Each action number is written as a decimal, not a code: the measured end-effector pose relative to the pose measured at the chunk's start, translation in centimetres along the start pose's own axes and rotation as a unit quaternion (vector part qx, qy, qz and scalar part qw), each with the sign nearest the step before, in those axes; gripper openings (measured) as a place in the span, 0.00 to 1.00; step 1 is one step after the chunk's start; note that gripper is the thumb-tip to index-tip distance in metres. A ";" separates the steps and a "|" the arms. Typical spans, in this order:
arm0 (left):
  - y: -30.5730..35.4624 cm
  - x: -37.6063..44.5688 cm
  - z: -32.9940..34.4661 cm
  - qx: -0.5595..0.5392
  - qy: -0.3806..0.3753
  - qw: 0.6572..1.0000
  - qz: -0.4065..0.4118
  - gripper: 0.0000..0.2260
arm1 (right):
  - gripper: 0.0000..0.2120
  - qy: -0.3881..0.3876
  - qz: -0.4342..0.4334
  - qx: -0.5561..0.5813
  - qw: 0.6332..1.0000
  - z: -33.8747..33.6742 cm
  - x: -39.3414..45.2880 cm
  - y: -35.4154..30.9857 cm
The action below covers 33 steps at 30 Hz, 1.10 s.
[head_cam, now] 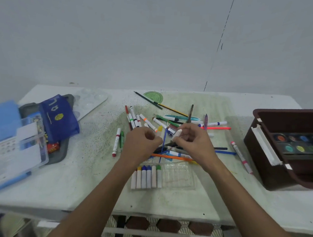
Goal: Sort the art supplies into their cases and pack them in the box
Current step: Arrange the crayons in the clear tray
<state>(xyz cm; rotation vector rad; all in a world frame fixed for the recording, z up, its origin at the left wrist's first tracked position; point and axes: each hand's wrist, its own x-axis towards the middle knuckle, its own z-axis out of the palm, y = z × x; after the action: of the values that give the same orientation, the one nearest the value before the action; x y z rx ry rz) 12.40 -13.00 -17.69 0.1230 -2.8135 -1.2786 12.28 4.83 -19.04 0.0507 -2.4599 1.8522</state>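
A loose pile of markers, pencils and brushes (172, 123) lies in the middle of the white table (74, 186). In front of it a clear plastic crayon tray (179, 174) holds several white-wrapped crayons (146, 176) in its left half. My right hand (192, 140) pinches a pale crayon (177, 134) above the pile. My left hand (141, 143) hovers beside it with curled fingers; nothing shows in its grip. The brown box (264, 161) stands at the right with a watercolour palette (297, 143) inside.
At the left sit a clear blue-edged case (12, 155), a blue pouch (60, 118) on a grey tray (58, 158) and a white mixing palette (91, 99). A green protractor (154, 96) lies at the back. The wall rises behind the table.
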 end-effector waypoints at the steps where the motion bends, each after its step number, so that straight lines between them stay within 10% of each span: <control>1: -0.2 -1.0 0.0 0.003 -0.007 1.000 -0.002 0.05 | 0.08 -0.003 -0.004 0.010 1.000 0.0 -1.0 -0.2; 33: -3.1 -8.5 2.9 0.048 -0.097 0.993 0.040 0.09 | 0.15 -0.133 -0.058 -0.255 0.956 1.0 -8.9 3.2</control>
<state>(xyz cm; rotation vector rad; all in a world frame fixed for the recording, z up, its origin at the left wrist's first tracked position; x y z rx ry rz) 20.80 -12.04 -22.01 -0.1159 -3.0078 -1.1988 20.90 4.66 -22.97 0.4319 -2.9608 1.1810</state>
